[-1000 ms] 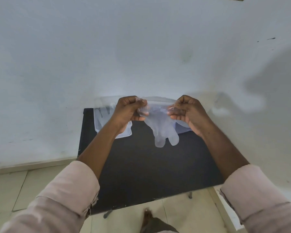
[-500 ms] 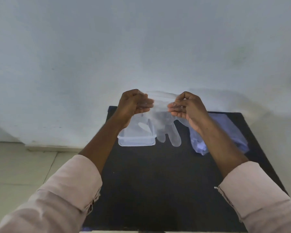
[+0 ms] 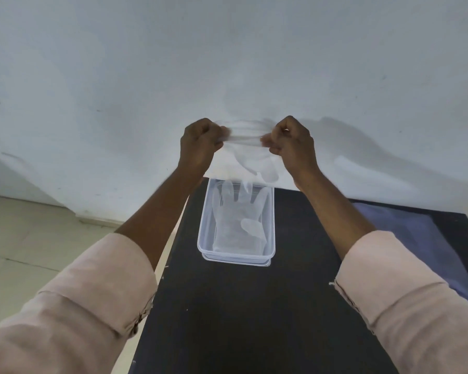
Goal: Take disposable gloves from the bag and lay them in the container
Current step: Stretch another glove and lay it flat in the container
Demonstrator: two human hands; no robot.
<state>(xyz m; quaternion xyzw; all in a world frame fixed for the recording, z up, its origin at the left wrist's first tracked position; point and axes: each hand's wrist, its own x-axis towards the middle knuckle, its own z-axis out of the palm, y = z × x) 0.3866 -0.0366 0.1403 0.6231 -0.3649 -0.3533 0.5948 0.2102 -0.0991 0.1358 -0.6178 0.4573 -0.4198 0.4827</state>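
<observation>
We hold both arms stretched forward and raised, sleeves pushed back to mid-forearm. Our left hand (image 3: pixel 197 147) and right hand (image 3: pixel 291 144) are each curled into a pinching fist, knuckles up, level with one another, a short gap between them.

head-worn view, facing forward and down

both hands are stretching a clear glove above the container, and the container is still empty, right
Not quite. The head view shows the container is not empty: a clear glove already lies flat inside it. The rest holds: the left hand and right hand hold another glove stretched above it.
</observation>
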